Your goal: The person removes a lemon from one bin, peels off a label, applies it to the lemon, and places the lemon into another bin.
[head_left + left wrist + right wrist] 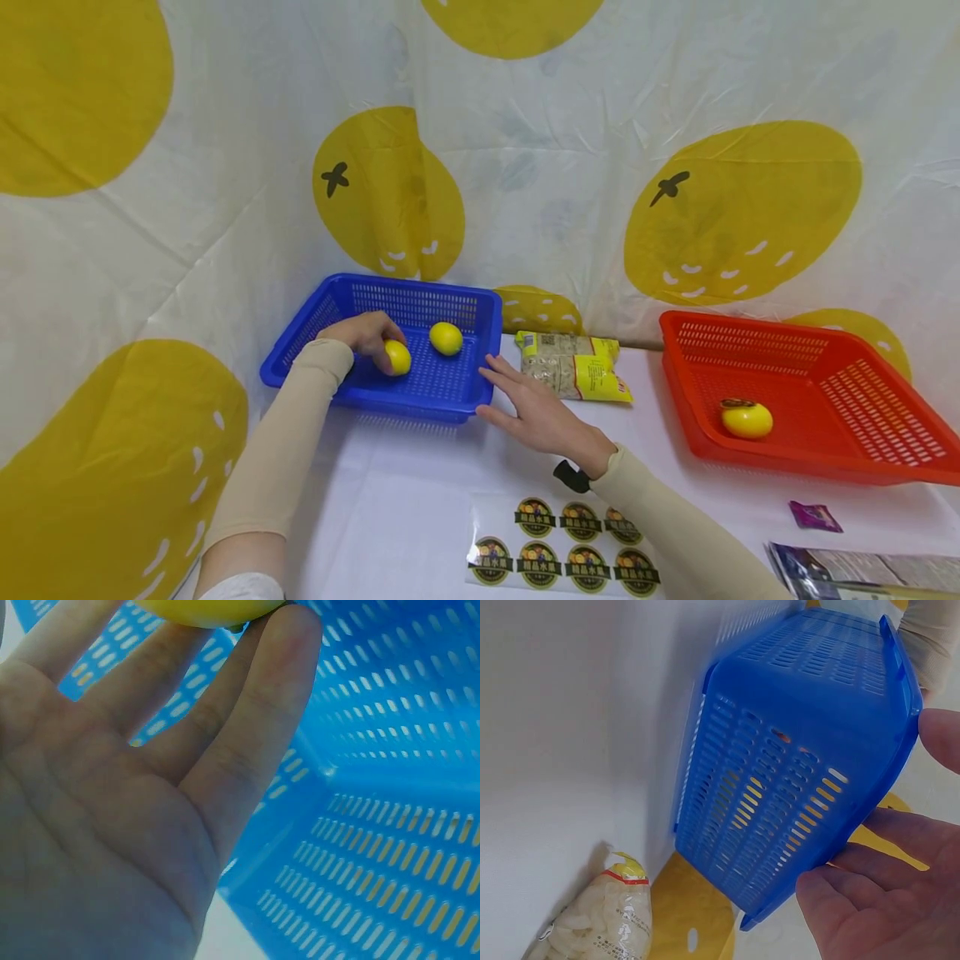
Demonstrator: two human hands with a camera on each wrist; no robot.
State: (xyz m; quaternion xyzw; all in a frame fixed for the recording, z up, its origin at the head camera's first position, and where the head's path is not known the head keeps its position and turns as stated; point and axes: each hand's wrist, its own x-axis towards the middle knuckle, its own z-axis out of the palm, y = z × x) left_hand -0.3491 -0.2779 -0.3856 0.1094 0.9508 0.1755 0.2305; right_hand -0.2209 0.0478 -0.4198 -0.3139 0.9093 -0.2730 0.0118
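In the head view my left hand reaches down into the blue basket and grips a yellow lemon with its fingertips. The left wrist view shows the fingers stretched up to that lemon, most of which is out of frame. A second lemon lies beside it on the basket floor. At the basket's right end is my right hand, fingers spread, fingertips at the rim. The right wrist view has the thumb and fingers of that hand along the rim, not curled round it.
A yellow-labelled clear bag lies right of the blue basket. Farther right, a red basket holds a lemon with a dark label. In front are a sheet of round stickers, a small purple packet and a flat package.
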